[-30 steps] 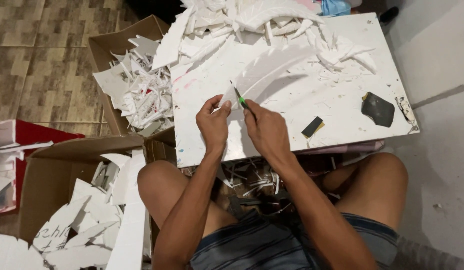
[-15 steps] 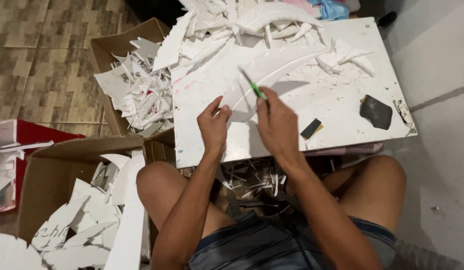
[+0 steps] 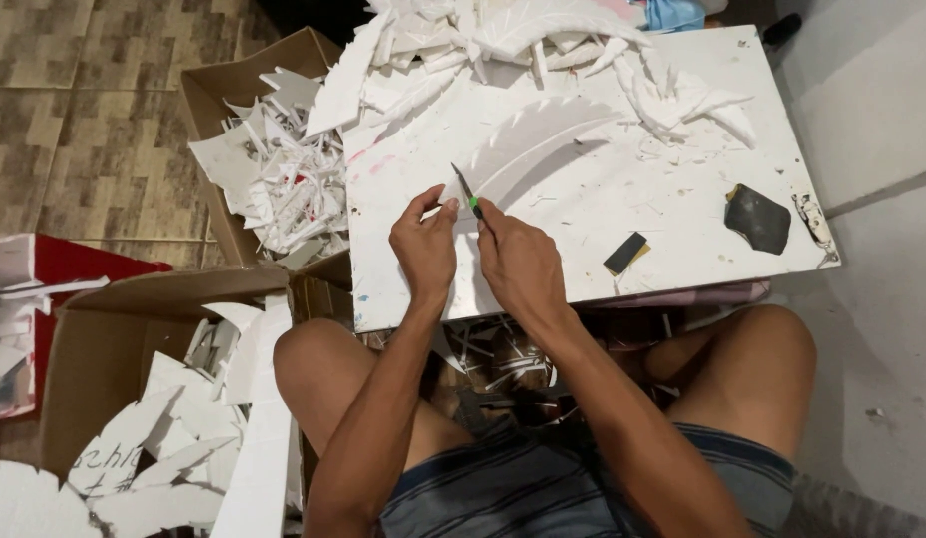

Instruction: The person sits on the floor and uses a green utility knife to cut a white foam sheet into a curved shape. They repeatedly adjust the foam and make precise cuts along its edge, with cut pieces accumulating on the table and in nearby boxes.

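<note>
A white feather-shaped foam piece lies on the white board across my knees. My left hand pinches the near tip of that piece with thumb and fingers. My right hand grips a small green-handled craft knife, its blade pointing up at the feather's near edge, right beside the left fingertips.
A pile of cut white foam feathers fills the board's far side. A dark stone-like block and a small black-and-yellow pad lie at the right. A cardboard box of white offcuts stands left; another box sits lower left.
The right hand with the knife went up along the feather edge, then came back down to the near tip. The left hand kept its hold on the piece.
</note>
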